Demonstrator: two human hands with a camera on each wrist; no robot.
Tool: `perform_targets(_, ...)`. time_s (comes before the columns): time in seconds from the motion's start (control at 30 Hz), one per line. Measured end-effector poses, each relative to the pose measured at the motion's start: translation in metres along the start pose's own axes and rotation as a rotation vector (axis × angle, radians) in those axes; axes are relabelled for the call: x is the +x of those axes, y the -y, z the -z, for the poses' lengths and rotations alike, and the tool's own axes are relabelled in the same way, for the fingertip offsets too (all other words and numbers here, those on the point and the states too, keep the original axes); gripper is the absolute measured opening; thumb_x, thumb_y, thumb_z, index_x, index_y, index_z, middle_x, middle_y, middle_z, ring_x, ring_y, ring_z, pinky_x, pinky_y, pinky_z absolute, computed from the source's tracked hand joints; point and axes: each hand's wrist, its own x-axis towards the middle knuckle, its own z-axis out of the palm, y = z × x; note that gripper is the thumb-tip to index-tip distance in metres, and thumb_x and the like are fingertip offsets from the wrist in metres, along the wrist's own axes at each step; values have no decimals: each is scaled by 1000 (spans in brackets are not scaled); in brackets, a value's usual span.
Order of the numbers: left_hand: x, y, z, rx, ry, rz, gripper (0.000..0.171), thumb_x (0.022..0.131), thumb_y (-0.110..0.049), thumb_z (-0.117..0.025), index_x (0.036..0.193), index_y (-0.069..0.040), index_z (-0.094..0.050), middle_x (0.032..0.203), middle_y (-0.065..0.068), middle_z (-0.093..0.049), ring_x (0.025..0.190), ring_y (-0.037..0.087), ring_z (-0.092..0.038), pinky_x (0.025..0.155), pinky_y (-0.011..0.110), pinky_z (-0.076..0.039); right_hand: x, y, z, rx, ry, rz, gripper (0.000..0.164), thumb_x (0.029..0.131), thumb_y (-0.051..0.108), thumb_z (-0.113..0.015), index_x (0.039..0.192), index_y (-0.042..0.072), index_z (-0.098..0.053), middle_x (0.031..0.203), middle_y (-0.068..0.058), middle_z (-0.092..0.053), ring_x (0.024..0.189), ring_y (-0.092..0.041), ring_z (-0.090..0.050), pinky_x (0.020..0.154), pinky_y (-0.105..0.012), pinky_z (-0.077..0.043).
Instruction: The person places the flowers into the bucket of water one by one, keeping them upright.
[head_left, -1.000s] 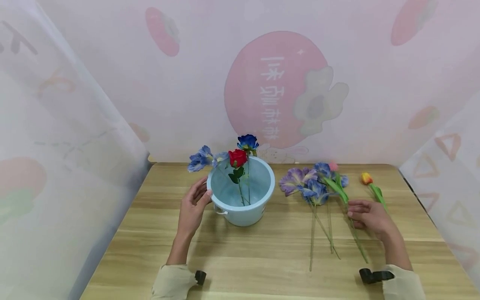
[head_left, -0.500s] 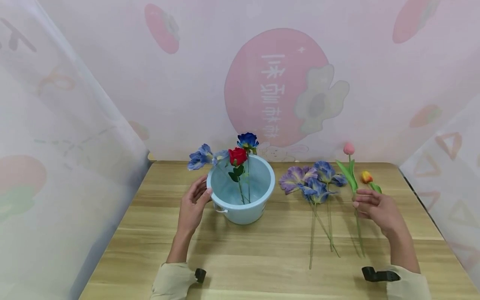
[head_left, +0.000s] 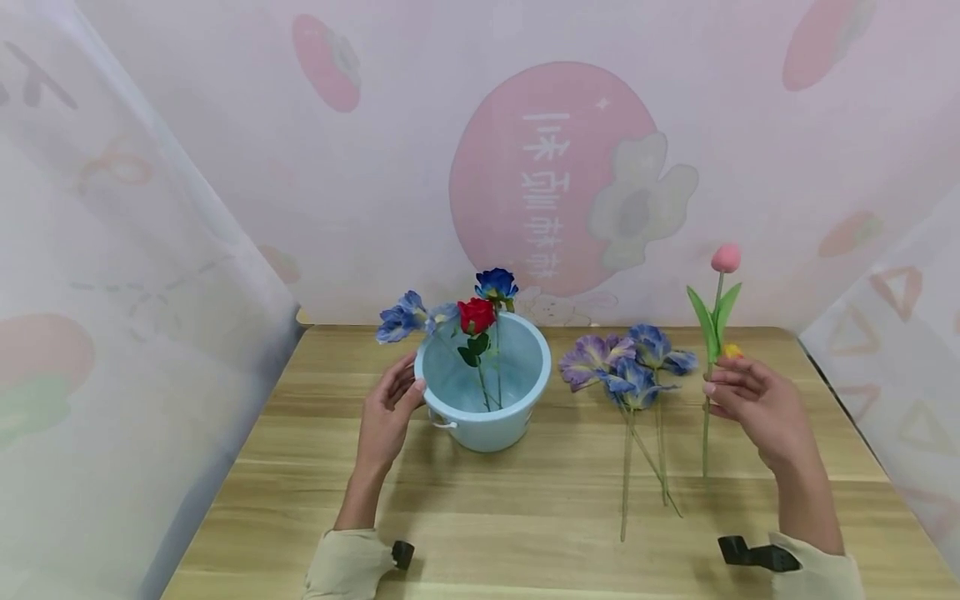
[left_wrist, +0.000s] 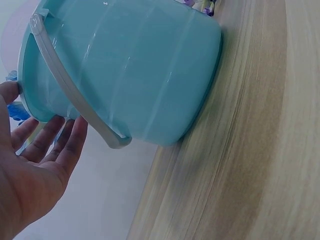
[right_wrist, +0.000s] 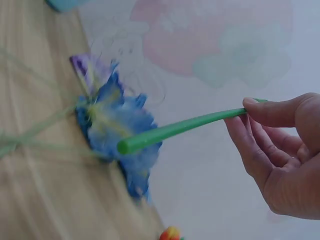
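Note:
A pink tulip (head_left: 726, 258) with green leaves stands nearly upright in my right hand (head_left: 765, 408), its stem pinched between thumb and fingers. The right wrist view shows the lower end of its green stem (right_wrist: 175, 129) pointing free of the table. My left hand (head_left: 386, 417) holds the rim of a light blue bucket (head_left: 487, 433) on its left side; in the left wrist view the fingers (left_wrist: 72, 145) lie against the bucket near its rim. Inside the bucket stand a red rose (head_left: 476, 316), a blue rose (head_left: 497, 285) and a pale blue iris-like flower (head_left: 401, 318).
Several blue and purple iris-like flowers (head_left: 630, 383) lie on the wooden table (head_left: 525, 533) between bucket and right hand, stems toward me. A yellow-orange tulip (head_left: 732, 351) lies partly hidden behind the right hand. A printed cloth backdrop (head_left: 360, 192) rises behind the table.
My right hand has lifted the pink tulip off the table and turned it from lying to nearly upright. My left hand and the bucket have stayed in place.

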Motion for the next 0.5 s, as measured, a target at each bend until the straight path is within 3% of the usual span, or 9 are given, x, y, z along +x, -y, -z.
perform_targets(0.27,0,0,0,5,1,5,49,108,-19,-67,156,-13,-56,148,19,-64,130,27,-66,93,22,-64,4,32,-29,45,-34,92,40,100,6,-76,138,5,-61,106,8,-72,90,-1,-75,77,-22,-67)
perform_targets(0.5,0,0,0,6,-2,2,49,108,-19,-67,156,-13,-56,147,19,-64,128,24,-67,92,21,-64,11,60,-59,150,-44,164,39,97,3,-78,134,5,-64,107,4,-72,91,-4,-75,75,-21,-66)
